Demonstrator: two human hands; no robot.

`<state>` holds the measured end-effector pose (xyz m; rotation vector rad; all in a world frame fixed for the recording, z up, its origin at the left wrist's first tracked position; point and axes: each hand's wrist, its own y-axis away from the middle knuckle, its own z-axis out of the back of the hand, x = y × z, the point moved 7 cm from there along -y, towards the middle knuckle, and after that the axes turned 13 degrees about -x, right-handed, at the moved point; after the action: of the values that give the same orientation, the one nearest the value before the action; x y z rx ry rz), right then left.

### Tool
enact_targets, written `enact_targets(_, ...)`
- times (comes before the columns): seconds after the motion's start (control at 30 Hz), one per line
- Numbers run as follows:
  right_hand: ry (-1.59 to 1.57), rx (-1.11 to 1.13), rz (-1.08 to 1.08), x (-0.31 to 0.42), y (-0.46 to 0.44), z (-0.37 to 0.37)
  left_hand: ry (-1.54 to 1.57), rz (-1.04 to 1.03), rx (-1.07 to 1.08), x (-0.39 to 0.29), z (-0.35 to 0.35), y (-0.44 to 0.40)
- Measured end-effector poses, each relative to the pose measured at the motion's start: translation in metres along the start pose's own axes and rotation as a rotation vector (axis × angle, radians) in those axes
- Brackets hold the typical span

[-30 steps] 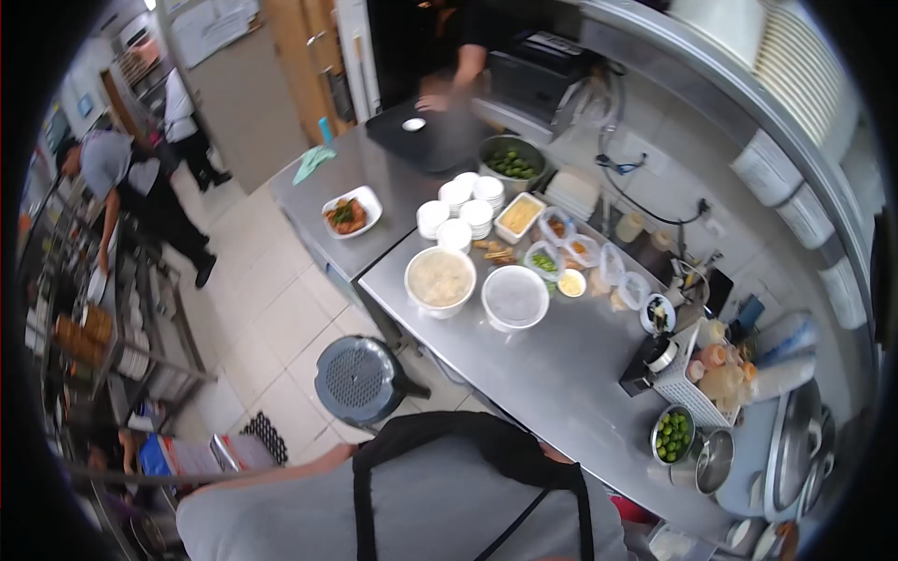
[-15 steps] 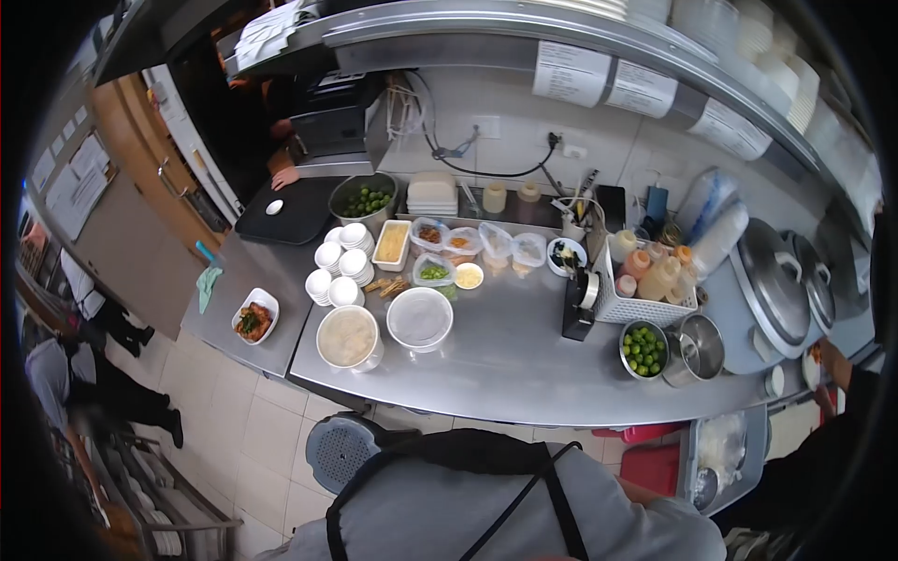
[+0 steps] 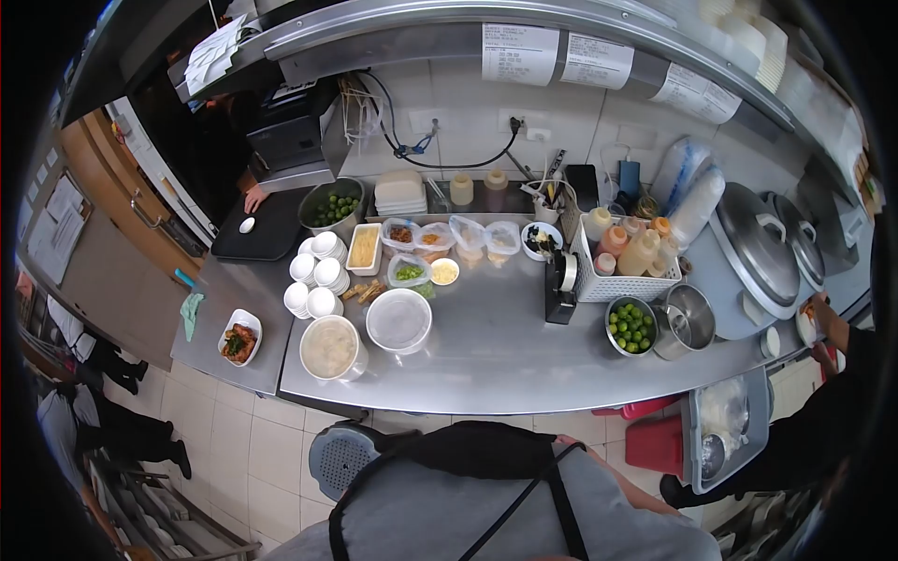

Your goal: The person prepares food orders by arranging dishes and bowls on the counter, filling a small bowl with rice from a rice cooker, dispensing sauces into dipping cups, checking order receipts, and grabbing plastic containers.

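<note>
My left hand is out of sight. Along the right side of my grey shirt (image 3: 421,519) runs my right forearm (image 3: 636,491); a sliver of skin shows at the edge of the black apron (image 3: 477,449), and the fingers are hidden. The steel counter (image 3: 496,365) is in front of me. Nearest to me stand two white tubs, one with pale contents (image 3: 329,348) and one with a translucent cover (image 3: 399,320). Behind them are stacked small white bowls (image 3: 301,268), a tub of yellow food (image 3: 364,248) and bagged toppings (image 3: 408,271).
A dish of reddish food (image 3: 240,338) sits at the left. To the right are a steel bowl of green citrus (image 3: 630,326), a basket of sauce bottles (image 3: 608,288) and large lidded pots (image 3: 762,238). A co-worker's hand (image 3: 254,198) touches a black tray (image 3: 243,234); another co-worker (image 3: 804,374) handles a dish.
My view has turned slightly, so the counter and its things sit further left in the picture. More of my right forearm shows. The co-worker's hand stays at the black tray.
</note>
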<state>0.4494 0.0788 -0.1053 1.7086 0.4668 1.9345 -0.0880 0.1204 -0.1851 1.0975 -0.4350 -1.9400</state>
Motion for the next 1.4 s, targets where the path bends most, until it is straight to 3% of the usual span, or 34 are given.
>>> enact_targets(0.07,-0.443,0.124,0.032,0.057,0.022,-0.011,0.0,-0.003,-0.004,0.002,0.0,-0.002)
enact_targets(0.3,-0.273,-0.005,-0.139,0.063,0.036,0.002,-0.014,-0.022,-0.02,0.004,0.002,-0.006)
enact_targets(0.37,-0.31,-0.163,-0.091,0.071,0.028,0.001,-0.021,-0.03,-0.023,0.004,0.002,-0.009)
enact_targets(0.4,-0.315,-0.17,-0.092,0.08,0.031,-0.002,-0.028,-0.034,-0.025,0.005,0.002,-0.01)
enact_targets(0.47,-0.444,0.062,-0.002,0.11,0.045,-0.019,-0.033,-0.041,-0.028,0.007,0.002,-0.011)
enact_targets(0.63,-0.328,-0.058,0.024,0.107,0.031,0.006,-0.061,-0.089,-0.048,0.017,0.008,-0.014)
enact_targets(0.7,-0.252,-0.124,-0.03,0.094,0.028,0.02,-0.111,-0.192,-0.076,0.014,0.016,-0.017)
enact_targets(0.8,0.312,-0.102,0.282,0.124,0.033,0.032,-0.39,-0.761,-0.155,-0.049,0.041,0.001)
enact_targets(0.83,0.492,-0.123,0.405,0.159,0.048,0.031,-0.524,-0.913,0.016,-0.109,0.046,0.052)
enact_targets(0.87,0.368,0.029,0.426,0.179,0.056,0.023,-0.453,-0.893,0.179,-0.137,0.052,0.067)
enact_targets(0.9,0.21,0.306,0.551,0.221,0.078,0.006,-0.302,-0.675,0.513,-0.184,0.058,0.125)
enact_targets(0.93,0.178,0.533,0.622,0.245,0.096,-0.007,-0.348,-0.898,0.745,-0.234,0.06,0.184)
enact_targets(0.97,0.194,0.583,0.654,0.26,0.106,-0.016,-0.37,-1.111,0.981,-0.257,0.061,0.231)
enact_targets(1.03,0.326,0.507,0.74,0.277,0.107,-0.026,-0.416,-0.889,1.106,-0.25,0.067,0.257)
enact_targets(1.1,0.29,0.477,0.717,0.274,0.1,-0.028,-0.352,-0.75,1.027,-0.249,0.063,0.273)
enact_targets(1.13,0.288,0.354,0.756,0.277,0.101,-0.032,-0.409,-0.807,0.862,-0.258,0.058,0.271)
enact_targets(1.17,0.285,0.377,0.75,0.267,0.099,-0.037,-0.464,-0.862,0.694,-0.265,0.057,0.266)
enact_targets(1.2,0.266,0.322,0.738,0.255,0.09,-0.035,-0.458,-0.841,0.681,-0.259,0.052,0.257)
enact_targets(1.27,0.238,0.185,0.797,0.248,0.083,-0.033,-0.331,-1.262,0.521,-0.261,0.049,0.251)
enact_targets(1.4,0.071,-0.042,0.843,0.23,0.083,0.009,-0.253,-1.36,0.358,-0.284,0.035,0.259)
